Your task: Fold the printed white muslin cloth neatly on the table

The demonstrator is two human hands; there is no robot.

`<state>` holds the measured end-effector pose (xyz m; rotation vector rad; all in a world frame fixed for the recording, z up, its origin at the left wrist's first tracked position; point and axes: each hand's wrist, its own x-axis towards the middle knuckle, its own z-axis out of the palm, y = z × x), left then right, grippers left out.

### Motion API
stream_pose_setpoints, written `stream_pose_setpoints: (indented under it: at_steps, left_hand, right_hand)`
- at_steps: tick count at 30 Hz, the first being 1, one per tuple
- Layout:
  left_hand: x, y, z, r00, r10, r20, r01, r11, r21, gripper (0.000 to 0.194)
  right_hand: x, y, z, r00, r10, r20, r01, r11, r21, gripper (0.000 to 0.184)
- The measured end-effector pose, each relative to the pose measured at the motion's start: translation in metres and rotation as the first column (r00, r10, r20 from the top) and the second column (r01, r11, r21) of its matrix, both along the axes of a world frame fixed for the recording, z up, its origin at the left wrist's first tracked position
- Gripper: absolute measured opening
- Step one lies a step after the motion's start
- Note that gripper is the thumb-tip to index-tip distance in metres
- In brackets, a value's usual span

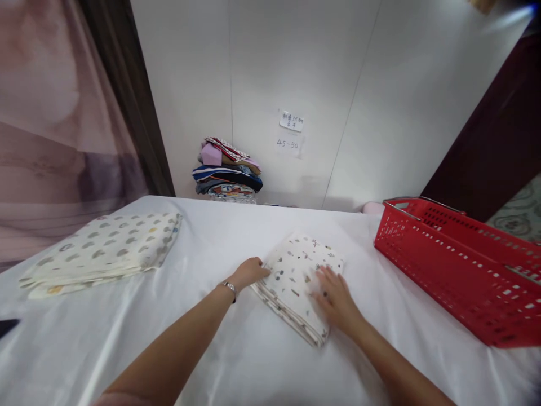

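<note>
A folded white cloth (296,276) with small printed motifs lies in front of me, turned at an angle, its stacked layers showing along the near edge. My left hand (248,273), with a bracelet at the wrist, pinches the cloth's left corner; the thumb is at the edge and the other fingers are partly hidden. Over the cloth's right side, my right hand (337,298) is spread with its fingers stretched out, slightly blurred by motion. It seems to rest on the fabric or just above it.
A larger folded cream cloth (114,245) with grey prints lies at the left. On the right stands a red plastic basket (448,270). Behind the white-covered table (203,349), folded fabrics (228,175) are piled against the wall. A dark object (7,327) shows at the left edge.
</note>
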<state>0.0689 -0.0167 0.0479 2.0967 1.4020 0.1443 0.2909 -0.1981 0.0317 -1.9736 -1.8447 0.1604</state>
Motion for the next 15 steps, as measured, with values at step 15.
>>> stream_pose_setpoints:
  at_steps: [15]
  left_hand:
    - [0.005, -0.003, 0.027, 0.966, 0.108, 0.234, -0.006, 0.917, -0.398, 0.027]
  right_hand:
    - [0.061, 0.026, -0.033, 0.934, -0.232, -0.273, 0.261, 0.963, 0.074, 0.06]
